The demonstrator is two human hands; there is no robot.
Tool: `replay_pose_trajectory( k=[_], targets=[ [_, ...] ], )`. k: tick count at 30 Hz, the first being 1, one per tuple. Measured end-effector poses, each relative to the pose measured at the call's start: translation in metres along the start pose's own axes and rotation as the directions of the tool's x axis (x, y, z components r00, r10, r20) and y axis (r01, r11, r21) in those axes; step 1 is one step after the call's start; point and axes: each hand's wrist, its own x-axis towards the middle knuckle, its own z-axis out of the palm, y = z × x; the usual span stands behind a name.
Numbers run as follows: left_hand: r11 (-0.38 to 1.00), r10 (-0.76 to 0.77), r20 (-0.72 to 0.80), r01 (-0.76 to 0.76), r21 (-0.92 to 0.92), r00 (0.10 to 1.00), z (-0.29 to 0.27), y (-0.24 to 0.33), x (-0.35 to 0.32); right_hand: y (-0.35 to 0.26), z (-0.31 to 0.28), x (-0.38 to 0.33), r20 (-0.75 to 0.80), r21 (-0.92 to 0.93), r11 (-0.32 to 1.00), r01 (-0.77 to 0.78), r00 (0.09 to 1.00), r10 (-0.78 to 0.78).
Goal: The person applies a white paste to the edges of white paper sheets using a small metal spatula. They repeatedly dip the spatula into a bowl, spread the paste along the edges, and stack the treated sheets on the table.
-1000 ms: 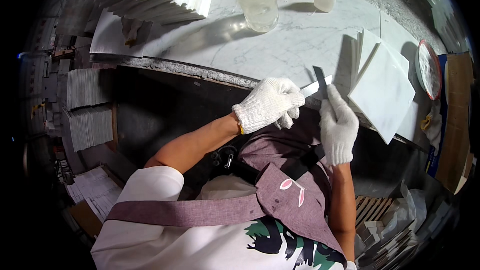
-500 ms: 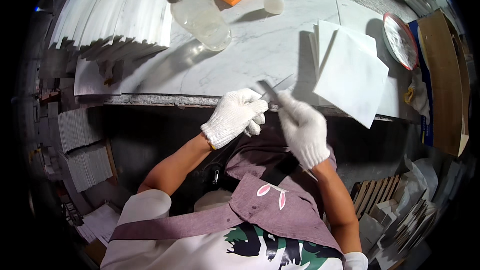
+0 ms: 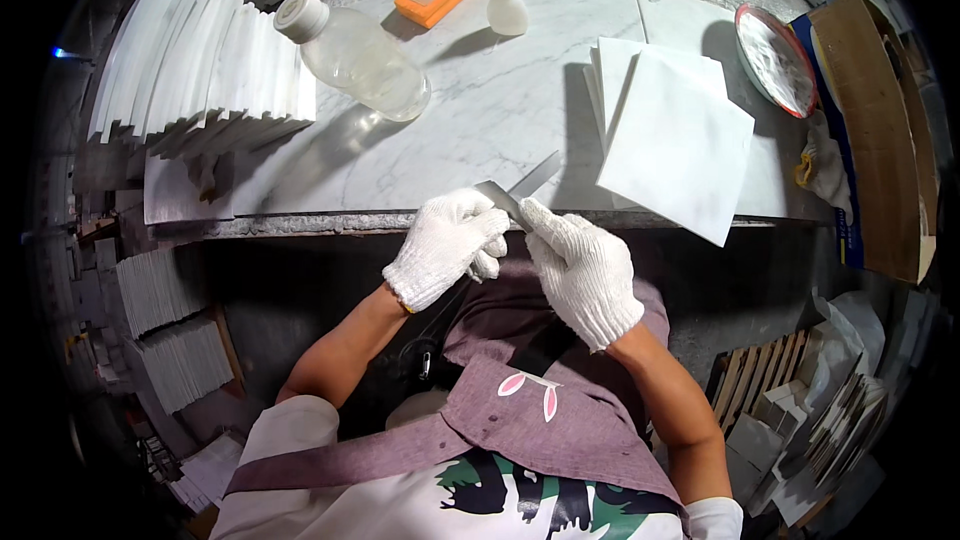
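Thin grey metal blade [image 3: 520, 192] sat at marble bench [image 3: 470, 120] front edge, betw. both gloves. Left hand [image 3: 447, 245] fingers curled shut on near end; right hand [image 3: 580, 265] pinched blade w/ fingertips. Looked light, stiff, slick, edges prob. sharp; best gripped by flat faces.

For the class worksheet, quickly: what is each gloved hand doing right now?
Left hand: closed on one end of the thin metal blade.
Right hand: fingers pinch the same blade beside it.
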Motion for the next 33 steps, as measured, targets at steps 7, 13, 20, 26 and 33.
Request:
replay_pose_trajectory(
  k=[7, 13, 20, 26, 33],
  targets=[
    [1.0, 0.002, -0.013, -0.002, -0.017, 1.0, 0.002, 0.002, -0.004, 0.014, 0.009, 0.005, -0.181, 0.093, 0.995, -0.047, 0.982, 0.063],
    [1.0, 0.028, -0.01, -0.028, 0.002, 1.0, 0.0, -0.003, -0.002, 0.018, 0.023, -0.001, -0.16, 0.173, 0.982, -0.082, 0.981, 0.111],
    [1.0, -0.006, -0.024, 0.006, -0.014, 1.0, 0.004, 0.001, -0.004, 0.006, 0.017, -0.002, -0.094, 0.106, 0.99, -0.092, 0.99, 0.102],
    [0.999, 0.0, -0.01, -0.001, -0.036, 1.0, 0.005, 0.001, -0.003, -0.002, 0.017, -0.004, -0.085, 0.115, 0.989, -0.093, 0.991, 0.103],
    [0.999, 0.041, -0.039, -0.041, -0.003, 0.998, 0.007, 0.004, -0.005, -0.003, 0.014, 0.001, -0.074, 0.313, 0.926, -0.213, 0.966, 0.247]
  ],
)
